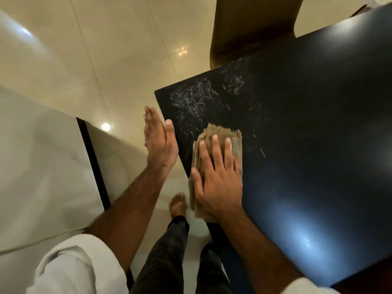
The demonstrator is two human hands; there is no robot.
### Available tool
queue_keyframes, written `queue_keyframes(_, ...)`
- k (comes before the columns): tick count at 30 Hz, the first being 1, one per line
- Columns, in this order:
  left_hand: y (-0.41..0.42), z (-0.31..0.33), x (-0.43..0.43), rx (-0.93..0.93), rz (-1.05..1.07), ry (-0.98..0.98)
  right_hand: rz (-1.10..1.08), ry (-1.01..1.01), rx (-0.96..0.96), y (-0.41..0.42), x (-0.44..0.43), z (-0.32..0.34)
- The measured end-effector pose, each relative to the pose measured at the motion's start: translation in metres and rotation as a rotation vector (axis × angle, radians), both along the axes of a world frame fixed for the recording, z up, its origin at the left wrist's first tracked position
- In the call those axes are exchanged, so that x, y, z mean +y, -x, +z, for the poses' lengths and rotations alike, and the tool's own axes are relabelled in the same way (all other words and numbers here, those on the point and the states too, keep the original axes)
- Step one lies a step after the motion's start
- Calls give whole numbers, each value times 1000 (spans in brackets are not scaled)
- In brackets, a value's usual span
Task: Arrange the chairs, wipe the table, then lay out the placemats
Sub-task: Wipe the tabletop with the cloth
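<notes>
While the right hand [216, 179] presses flat on the folded tan cloth [222, 132], the step in hand is judged to be wiping the table [307, 124]. The fingers of that hand lie straight and spread on top of the cloth; they press it down and do not curl round it. The cloth lies under the palm and fingers at the table's left edge. Its frayed end shows beyond the fingertips and one side slightly overhangs the edge. The left hand [159, 141] is held open, fingers straight and together, just beside the same edge and holding nothing. Whether its thumb touches the table cannot be told. A patch of pale streaks [197, 98] lies on the dark top just beyond the cloth, toward the corner. The next move is judged to call for a stroke across that patch, with even downward pressure so the cloth does not slip from under the flat palm. A chair [244, 28] stands tucked at the far edge. No placemats are in view.
</notes>
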State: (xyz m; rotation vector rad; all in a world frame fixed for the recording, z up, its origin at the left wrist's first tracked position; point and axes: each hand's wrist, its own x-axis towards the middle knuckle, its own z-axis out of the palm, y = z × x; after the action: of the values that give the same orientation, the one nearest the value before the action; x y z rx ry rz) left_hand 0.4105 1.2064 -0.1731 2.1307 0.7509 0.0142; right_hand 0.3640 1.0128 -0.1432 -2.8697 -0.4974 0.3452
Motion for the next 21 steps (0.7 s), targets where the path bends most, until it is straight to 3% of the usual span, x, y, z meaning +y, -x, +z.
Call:
queue_keyframes(4, -10, -6, 6, 27, -20, 72, -127, 101, -15, -1, -38, 4)
queue_keyframes(7, -13, -6, 8, 19, -27, 90, -257, 145, -57, -59, -34, 0)
queue_keyframes(10, -13, -5, 11, 38, -74, 39, -237, 115, -110, -117, -1, -5)
queue_keyframes(14, -5, -8, 22, 125, -233, -314, -68, 110, -106, -120, 47, -6)
queue_keyframes(17, -2, -6, 35, 104, -337, -550, 48, 97, -57, -87, 37, -4)
queue_keyframes(21, -4, -6, 53, 124, -446, -677, -60, 121, -31, -61, -9, 2)
